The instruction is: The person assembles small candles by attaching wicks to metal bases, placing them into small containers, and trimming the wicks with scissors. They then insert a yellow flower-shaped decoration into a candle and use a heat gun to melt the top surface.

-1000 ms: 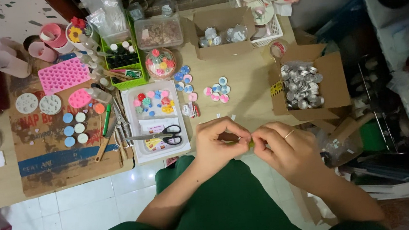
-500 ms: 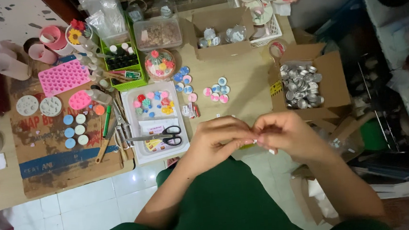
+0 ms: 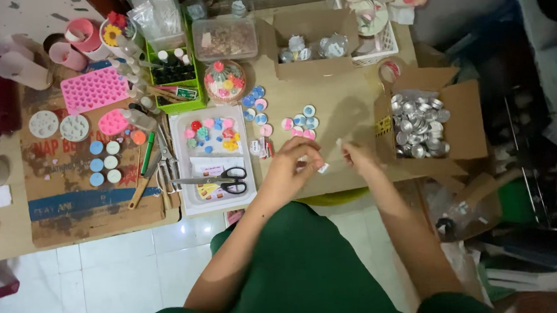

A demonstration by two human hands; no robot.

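Over the green-clothed lap, both hands have moved up to the table edge since a moment ago and drawn slightly apart: the left hand (image 3: 295, 162) pinches a small white piece (image 3: 323, 168), the right hand (image 3: 358, 155) curls, its hold unclear. Beyond lie scissors (image 3: 218, 178), coloured round pieces (image 3: 299, 123) and a box of metal tins (image 3: 417, 123).

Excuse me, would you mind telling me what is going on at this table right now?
A person in green sits at a craft table. The left hand pinches a small white piece, and the right hand is raised beside it, fingers close to another tiny bit. Around them lie black-handled scissors on a white tray, small round colourful pieces, and a cardboard box of silver tins.
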